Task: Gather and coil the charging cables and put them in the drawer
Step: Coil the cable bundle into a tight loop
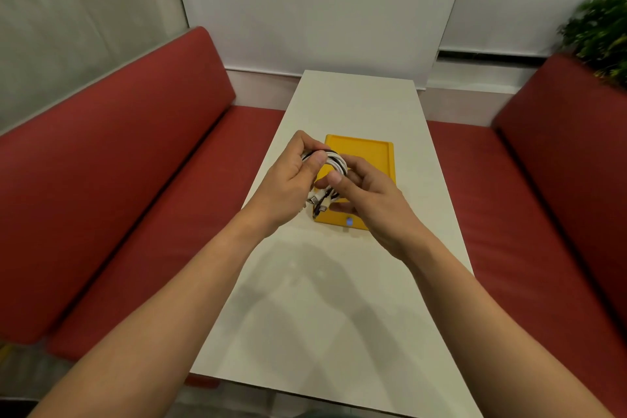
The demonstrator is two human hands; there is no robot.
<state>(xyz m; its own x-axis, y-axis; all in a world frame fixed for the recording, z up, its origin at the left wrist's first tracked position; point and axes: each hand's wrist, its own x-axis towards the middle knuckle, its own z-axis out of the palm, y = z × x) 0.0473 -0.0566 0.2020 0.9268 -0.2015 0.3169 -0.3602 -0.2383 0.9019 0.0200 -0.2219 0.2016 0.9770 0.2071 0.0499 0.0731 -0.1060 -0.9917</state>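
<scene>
A coil of white and black charging cables (334,163) hangs between both hands above the near left corner of a shallow yellow drawer (368,153) that lies on the white table (339,299). My left hand (291,183) pinches the coil's left side with thumb on top. On the coil's right side my right hand (369,200) grips it between thumb and fingers. Loose plug ends (319,202) dangle under the coil, just over the drawer's front edge. The drawer's inside is partly hidden by my hands.
Red padded benches (118,180) flank the narrow table on both sides. A white wall stands behind the table's far end, and a green plant (600,30) sits at the upper right. A small blue-grey button (349,221) marks the drawer's front wall.
</scene>
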